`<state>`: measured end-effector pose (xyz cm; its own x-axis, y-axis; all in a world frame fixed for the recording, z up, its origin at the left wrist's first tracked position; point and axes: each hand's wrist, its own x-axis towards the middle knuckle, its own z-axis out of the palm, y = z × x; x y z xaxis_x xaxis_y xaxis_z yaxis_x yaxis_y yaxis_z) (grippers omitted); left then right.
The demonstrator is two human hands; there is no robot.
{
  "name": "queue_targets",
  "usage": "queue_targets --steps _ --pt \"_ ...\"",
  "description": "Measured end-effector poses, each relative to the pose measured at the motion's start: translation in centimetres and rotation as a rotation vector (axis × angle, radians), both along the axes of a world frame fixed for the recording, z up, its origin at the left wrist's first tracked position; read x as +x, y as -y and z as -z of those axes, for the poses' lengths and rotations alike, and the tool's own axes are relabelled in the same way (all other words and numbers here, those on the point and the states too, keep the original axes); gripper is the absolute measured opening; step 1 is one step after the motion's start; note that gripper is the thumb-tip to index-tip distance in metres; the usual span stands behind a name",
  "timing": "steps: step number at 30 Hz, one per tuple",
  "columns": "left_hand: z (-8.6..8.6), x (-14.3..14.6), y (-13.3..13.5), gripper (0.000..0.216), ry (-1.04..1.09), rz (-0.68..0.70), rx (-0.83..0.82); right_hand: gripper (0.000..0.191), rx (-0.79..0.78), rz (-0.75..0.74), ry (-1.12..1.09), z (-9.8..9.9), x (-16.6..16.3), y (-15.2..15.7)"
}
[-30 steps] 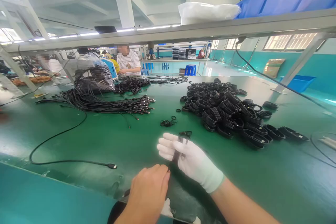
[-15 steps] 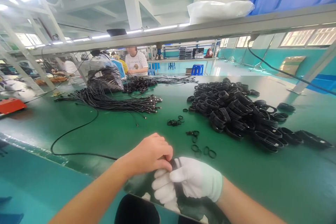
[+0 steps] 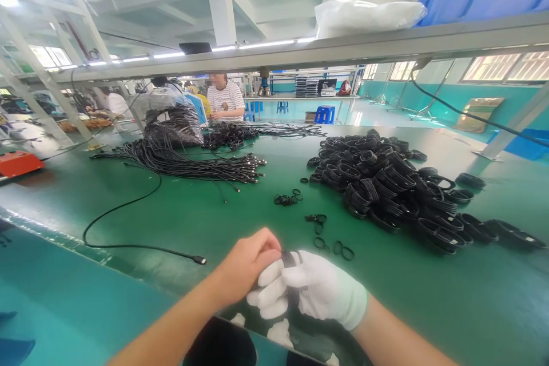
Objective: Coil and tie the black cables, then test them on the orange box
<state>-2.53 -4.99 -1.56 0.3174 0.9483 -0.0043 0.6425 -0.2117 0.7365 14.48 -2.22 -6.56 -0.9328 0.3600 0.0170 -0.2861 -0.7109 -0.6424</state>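
Observation:
My right hand (image 3: 319, 286), in a white glove, is closed around a coiled black cable (image 3: 292, 263) just over the front of the green table. My bare left hand (image 3: 253, 260) presses against the coil's left side, with its thumb and fingers closed on it. The glove hides much of the coil. One loose cable (image 3: 141, 247) lies left of my forearm, its plug end (image 3: 199, 260) beside my left wrist. Small black rings (image 3: 343, 250) lie beyond my right hand, with a cluster of similar rings (image 3: 288, 199) farther back.
A big heap of coiled cables (image 3: 377, 177) covers the right side of the table (image 3: 493, 309). Straight cables (image 3: 197, 166) lie in a bundle at the left, near a filled plastic bag (image 3: 174, 126). A shelf beam (image 3: 274, 57) crosses above. A person in a striped shirt (image 3: 225, 100) sits beyond.
My left hand has drawn slightly down and closer to the coil. The loose cable's plug end, hidden behind my left forearm before, now shows on the table. My right hand keeps its hold.

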Motion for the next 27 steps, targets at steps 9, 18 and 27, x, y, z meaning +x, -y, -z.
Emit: queue_targets --steps 9,18,27 --pt "2.4 0.8 1.2 0.010 0.437 -0.145 -0.195 0.032 0.241 0.013 0.133 -1.2 0.0 -0.3" --pt "4.5 3.1 2.0 0.005 0.385 -0.296 0.195 0.025 0.399 -0.055 0.130 -2.6 1.0 -0.4" --pt "2.9 3.3 2.2 0.024 0.252 -0.113 0.347 0.022 0.377 -0.149 0.006 -3.1 1.2 -0.4"
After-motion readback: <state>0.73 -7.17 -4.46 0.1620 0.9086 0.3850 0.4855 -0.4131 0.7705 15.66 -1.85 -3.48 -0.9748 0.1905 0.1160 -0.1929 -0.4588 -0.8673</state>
